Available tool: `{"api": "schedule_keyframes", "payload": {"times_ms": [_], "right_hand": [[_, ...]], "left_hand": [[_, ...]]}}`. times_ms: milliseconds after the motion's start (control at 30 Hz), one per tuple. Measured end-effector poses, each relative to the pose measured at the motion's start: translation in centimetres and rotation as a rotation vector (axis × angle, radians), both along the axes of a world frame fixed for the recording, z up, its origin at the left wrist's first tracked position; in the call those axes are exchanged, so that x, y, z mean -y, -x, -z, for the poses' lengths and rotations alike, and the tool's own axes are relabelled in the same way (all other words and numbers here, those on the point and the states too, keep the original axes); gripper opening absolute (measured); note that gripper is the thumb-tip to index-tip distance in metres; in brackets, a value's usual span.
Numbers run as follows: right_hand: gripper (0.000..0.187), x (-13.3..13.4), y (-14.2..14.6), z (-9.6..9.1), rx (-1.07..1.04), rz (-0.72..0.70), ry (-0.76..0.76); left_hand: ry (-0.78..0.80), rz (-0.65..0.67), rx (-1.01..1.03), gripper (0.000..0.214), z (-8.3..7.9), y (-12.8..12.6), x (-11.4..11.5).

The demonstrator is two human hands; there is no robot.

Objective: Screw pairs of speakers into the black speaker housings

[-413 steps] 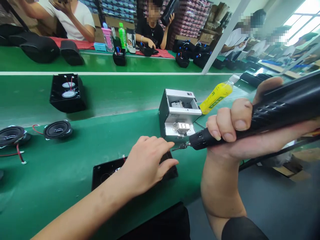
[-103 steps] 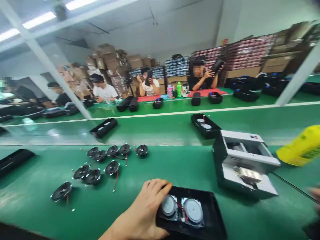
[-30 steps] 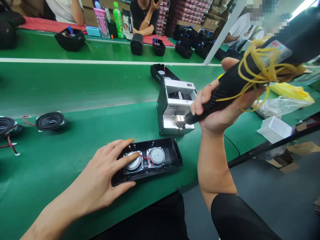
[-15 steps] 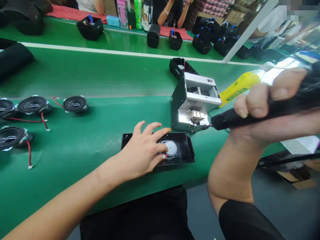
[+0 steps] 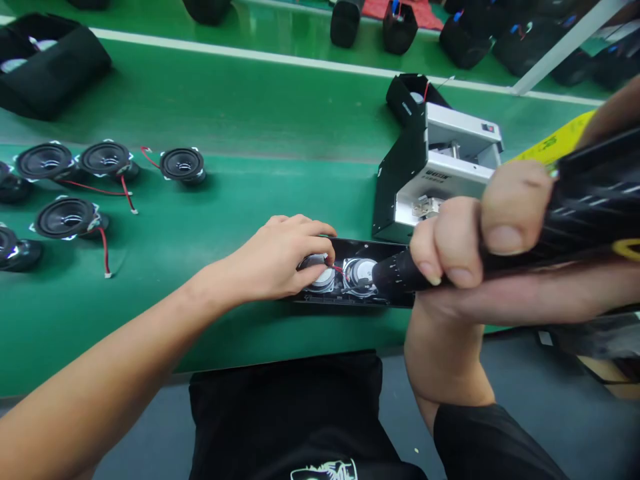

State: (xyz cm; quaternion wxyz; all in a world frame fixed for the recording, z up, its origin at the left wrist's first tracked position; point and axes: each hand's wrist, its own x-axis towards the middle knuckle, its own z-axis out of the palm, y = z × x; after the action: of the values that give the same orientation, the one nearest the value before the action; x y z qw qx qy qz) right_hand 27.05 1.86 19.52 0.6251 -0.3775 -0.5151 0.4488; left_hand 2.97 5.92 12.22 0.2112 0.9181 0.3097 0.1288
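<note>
A long black speaker box (image 5: 350, 247) lies open on the green bench, with two round speakers set in it. My left hand (image 5: 280, 257) reaches over the box's left end, its thumb and fingers curled round the left speaker (image 5: 323, 281). A thin red wire runs beside those fingertips. Wrapped in my right hand (image 5: 465, 233) is a black electric screwdriver (image 5: 400, 272). Its nose points left and down at the right speaker (image 5: 361, 275); whether the bit touches a screw I cannot tell. My right hand and the tool cover the box's right end.
Just behind the box stands a silver-and-black screw feeder (image 5: 440, 167), with another open box (image 5: 407, 97) at its back. Several loose speakers (image 5: 107, 159) with red leads lie to the left. A yellow bottle (image 5: 555, 143) is partly hidden by my right hand.
The screwdriver has moved from the screw feeder's front to over the box. My left fingers, spread before, have curled round the left speaker. The view has tilted down.
</note>
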Motion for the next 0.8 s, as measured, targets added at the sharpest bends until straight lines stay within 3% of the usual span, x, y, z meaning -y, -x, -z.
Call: {"api": "schedule_keyframes", "payload": {"times_ms": [67,133,333,467,533,733,800], "right_hand": [[0.030,0.1,2.0,1.4,-0.187,-0.130,-0.164],[0.029,0.3,2.8,2.4,-0.238,-0.193,-0.226],[0.015,0.7,2.3,2.9,-0.122,-0.274,-0.120],[0.024,0.6,3.0,3.5,-0.180,-0.199,-0.198],[0.043,0.7,3.5,3.9,-0.173,-0.151,-0.222],[0.066,0.9,3.9,4.3,-0.125,-0.102,-0.113],[0.072,0.7,3.8,4.3,-0.115,-0.107,-0.148]], "left_hand": [[0.015,0.006,-0.012,0.017,0.1,0.1,0.0],[0.017,0.008,-0.017,0.014,0.2,0.0,-0.1],[0.019,0.021,-0.021,0.014,0.4,-0.1,-0.4],[-0.003,0.013,-0.033,0.014,0.5,-0.2,-0.3],[-0.013,0.005,-0.044,0.015,0.6,-0.2,-0.3],[-0.023,0.000,-0.049,0.015,0.7,-0.3,-0.3],[-0.021,-0.003,-0.060,0.016,0.6,-0.3,-0.2]]}}
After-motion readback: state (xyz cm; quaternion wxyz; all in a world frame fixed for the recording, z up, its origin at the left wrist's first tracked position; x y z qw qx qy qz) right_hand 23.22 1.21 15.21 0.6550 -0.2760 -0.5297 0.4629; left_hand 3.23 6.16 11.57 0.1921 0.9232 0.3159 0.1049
